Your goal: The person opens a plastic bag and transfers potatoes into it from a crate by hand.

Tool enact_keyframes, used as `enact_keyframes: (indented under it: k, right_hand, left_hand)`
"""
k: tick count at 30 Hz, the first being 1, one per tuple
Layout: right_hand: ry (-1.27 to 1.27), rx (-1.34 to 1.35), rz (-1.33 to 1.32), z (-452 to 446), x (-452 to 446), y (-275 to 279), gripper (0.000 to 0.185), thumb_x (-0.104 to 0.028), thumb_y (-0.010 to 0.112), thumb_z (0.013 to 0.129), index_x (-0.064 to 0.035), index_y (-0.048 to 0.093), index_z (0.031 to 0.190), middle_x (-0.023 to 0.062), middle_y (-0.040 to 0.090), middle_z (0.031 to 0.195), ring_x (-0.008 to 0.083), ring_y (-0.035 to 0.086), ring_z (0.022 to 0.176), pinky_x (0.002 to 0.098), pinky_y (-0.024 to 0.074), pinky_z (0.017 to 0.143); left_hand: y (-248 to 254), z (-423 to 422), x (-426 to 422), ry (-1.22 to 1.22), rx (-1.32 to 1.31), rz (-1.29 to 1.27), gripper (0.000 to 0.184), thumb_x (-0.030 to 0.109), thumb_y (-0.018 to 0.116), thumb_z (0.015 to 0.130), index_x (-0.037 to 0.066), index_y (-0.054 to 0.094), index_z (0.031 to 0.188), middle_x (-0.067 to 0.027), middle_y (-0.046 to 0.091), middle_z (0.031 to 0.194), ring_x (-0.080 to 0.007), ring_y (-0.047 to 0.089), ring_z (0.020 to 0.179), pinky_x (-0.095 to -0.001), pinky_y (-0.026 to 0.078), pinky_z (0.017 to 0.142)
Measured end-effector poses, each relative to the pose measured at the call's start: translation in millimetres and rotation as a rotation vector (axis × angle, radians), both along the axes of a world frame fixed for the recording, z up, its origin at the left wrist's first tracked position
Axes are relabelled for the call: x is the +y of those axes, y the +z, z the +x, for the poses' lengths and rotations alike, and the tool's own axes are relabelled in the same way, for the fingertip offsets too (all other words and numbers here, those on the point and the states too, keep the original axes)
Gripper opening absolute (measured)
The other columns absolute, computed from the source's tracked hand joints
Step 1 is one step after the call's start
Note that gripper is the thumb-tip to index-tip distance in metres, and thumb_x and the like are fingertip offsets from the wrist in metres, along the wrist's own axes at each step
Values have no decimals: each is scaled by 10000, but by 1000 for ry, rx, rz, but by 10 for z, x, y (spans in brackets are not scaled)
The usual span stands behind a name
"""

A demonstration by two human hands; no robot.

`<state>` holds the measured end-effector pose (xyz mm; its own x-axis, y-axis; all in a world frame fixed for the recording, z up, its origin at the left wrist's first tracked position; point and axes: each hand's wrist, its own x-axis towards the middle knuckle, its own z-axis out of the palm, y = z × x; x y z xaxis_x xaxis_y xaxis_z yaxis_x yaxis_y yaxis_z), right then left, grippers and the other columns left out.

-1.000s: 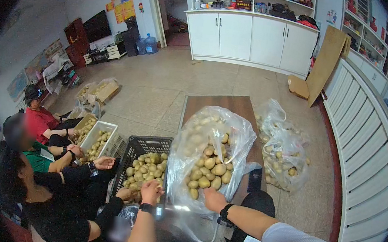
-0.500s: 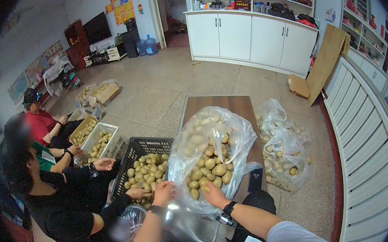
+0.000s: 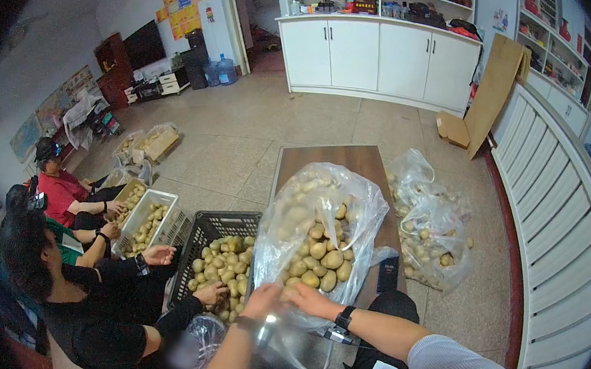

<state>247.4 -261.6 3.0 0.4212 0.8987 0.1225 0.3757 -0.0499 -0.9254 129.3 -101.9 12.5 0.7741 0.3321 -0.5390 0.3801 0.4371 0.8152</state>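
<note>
An open clear plastic bag (image 3: pixel 370 224) lies in front of me, holding many round brown-green fruits (image 3: pixel 333 259) that look like kiwifruit or small potatoes. At its near edge, my right hand (image 3: pixel 313 301) has curled fingers; what they hold is hidden. Close beside it is my left hand (image 3: pixel 263 301), blurred, its fingers not readable. A bright shiny spot shows below my left hand, too unclear to name. The bag rests on a brown wooden table (image 3: pixel 355 158). To the left stands a black crate (image 3: pixel 224 220) of the same fruits, where a co-worker's hand (image 3: pixel 211 294) reaches in.
A dark box (image 3: pixel 388 273) lies on the table's right edge. On the floor to the right are more filled plastic bags (image 3: pixel 440 234), near a white railing (image 3: pixel 556 210). Two more people sit at the left behind a white crate (image 3: pixel 176 223). White cabinets (image 3: pixel 379 57) stand at the back.
My right hand has moved left and down from the fruits in the bag towards my left hand. My left hand has moved slightly right; the two are now nearly together.
</note>
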Motion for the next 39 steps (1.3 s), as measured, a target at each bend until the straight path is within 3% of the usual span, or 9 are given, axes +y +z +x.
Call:
enact_keyframes:
  k: [11, 17, 22, 23, 25, 28, 30, 31, 39]
  right_hand:
    - [-21, 206, -129, 148, -17, 302, 297, -257, 495, 955, -17, 575, 1110, 176, 631, 945, 287, 626, 831, 338, 488, 732]
    - [-306, -456, -197, 496, -141, 36, 299, -209, 589, 822, -5, 579, 1041, 213, 607, 947, 371, 586, 923, 451, 472, 776]
    - [-417, -456, -370, 511, -201, -139, 349, -209, 609, 788, -24, 548, 1078, 213, 545, 1071, 412, 517, 1028, 476, 433, 872]
    - [-425, -450, -402, 490, -205, -124, 360, -209, 613, 785, -28, 541, 1088, 211, 536, 1087, 415, 511, 1034, 472, 430, 882]
    - [-433, -518, -415, 420, -240, -104, 430, -197, 625, 770, -34, 499, 1147, 207, 524, 1104, 412, 515, 1023, 473, 428, 892]
    - [-404, -527, -399, 390, -269, -118, 457, -179, 622, 757, -34, 482, 1167, 213, 524, 1090, 425, 508, 1039, 490, 431, 888]
    - [-400, -483, -404, 355, -293, -19, 466, -167, 623, 750, -25, 482, 1171, 224, 521, 1101, 426, 502, 1052, 488, 428, 900]
    - [-386, -442, -412, 347, -289, 18, 476, -154, 624, 743, -15, 482, 1175, 235, 518, 1113, 428, 496, 1065, 486, 424, 911]
    - [-203, -270, -253, 680, -230, 97, 421, -89, 601, 752, 34, 511, 1145, 200, 592, 1030, 315, 577, 976, 390, 462, 875]
  left_hand:
    - [116, -45, 125, -16, -106, -109, 241, 245, 549, 960, 57, 512, 1107, -86, 603, 955, -257, 600, 741, -341, 508, 585]
    - [205, -144, 272, 290, -166, -127, 245, 194, 495, 969, 9, 559, 1116, -95, 613, 955, -213, 604, 771, -357, 536, 672]
    - [-553, -262, 845, 379, -130, -98, 282, 262, 499, 963, 84, 520, 1182, -116, 590, 1023, -278, 600, 827, -388, 554, 671]
    - [-498, -277, 849, 224, -141, 507, 270, 213, 467, 973, 47, 525, 1178, -132, 589, 1036, -309, 604, 862, -417, 552, 687]
    - [-413, -278, 811, 619, -111, -132, 287, 225, 535, 936, 14, 560, 1128, -167, 608, 1056, -352, 609, 909, -435, 544, 755]
    - [-514, -396, 910, 657, -187, -180, 345, 325, 621, 877, 15, 617, 1029, -192, 640, 1013, -344, 612, 943, -409, 522, 804]
    - [-1057, -463, 1357, 167, 161, 1166, 366, 372, 651, 845, 17, 659, 932, -201, 655, 952, -342, 611, 939, -400, 502, 825]
    - [-857, -564, 1261, 67, 313, 1414, 367, 380, 645, 848, 22, 665, 927, -196, 657, 953, -348, 612, 934, -401, 494, 838]
    - [388, -798, 634, -82, 444, 1271, 299, 246, 562, 919, 8, 633, 1085, -203, 652, 976, -342, 608, 987, -444, 461, 920]
